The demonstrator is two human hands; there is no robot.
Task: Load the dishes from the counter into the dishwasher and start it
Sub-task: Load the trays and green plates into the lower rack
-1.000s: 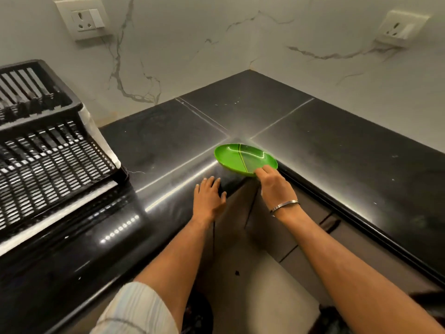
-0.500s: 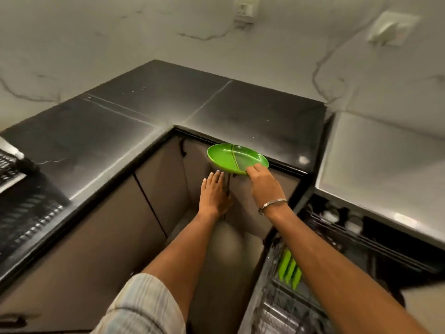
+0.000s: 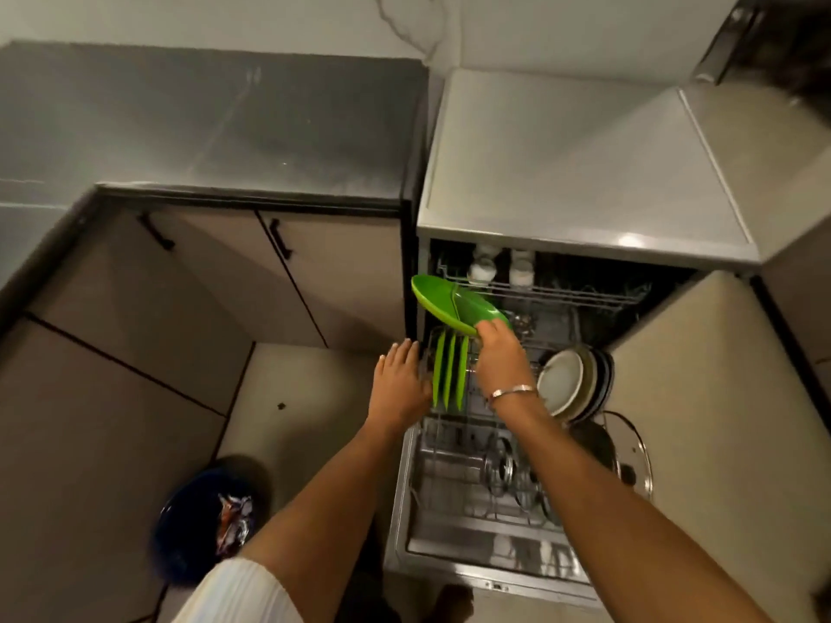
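No brand, label or writing is showing clearly enough to read anywhere in the view.

Taking the open dishwasher [image 3: 490, 582] as the landmark: nearest the person, left of its lowered door, a dark blue bin [image 3: 198, 523] is sitting on the floor with crumpled wrappers lying in it. On the pulled-out lower rack [image 3: 449, 469], the near part is holding round wire-and-glass lids standing on edge, and a large glass lid [image 3: 638, 460] is leaning at the rack's right side. Farther in, a row of white and dark plates [image 3: 571, 384] is standing upright on the rack's right, and three green plates [image 3: 449, 375] are standing on edge in the tines on its left.

The left hand [image 3: 400, 384] is hovering at the left edge of that rack, just beside the standing green plates, fingers straight and held together, gripping nothing. The right hand [image 3: 501, 357], with a metal bangle [image 3: 512, 391] on its wrist, is reaching over the rack and pinching the near rim of a green plate [image 3: 449, 303], thumb on top and fingers curled below. This plate is being held tilted in the air, above the standing green plates and in front of the upper rack [image 3: 562, 292].

That upper rack is holding two pale containers [image 3: 499, 267] at its left end. Left of the dishwasher, beyond the cabinet doors, the dark counter [image 3: 216, 128] is lying bare.
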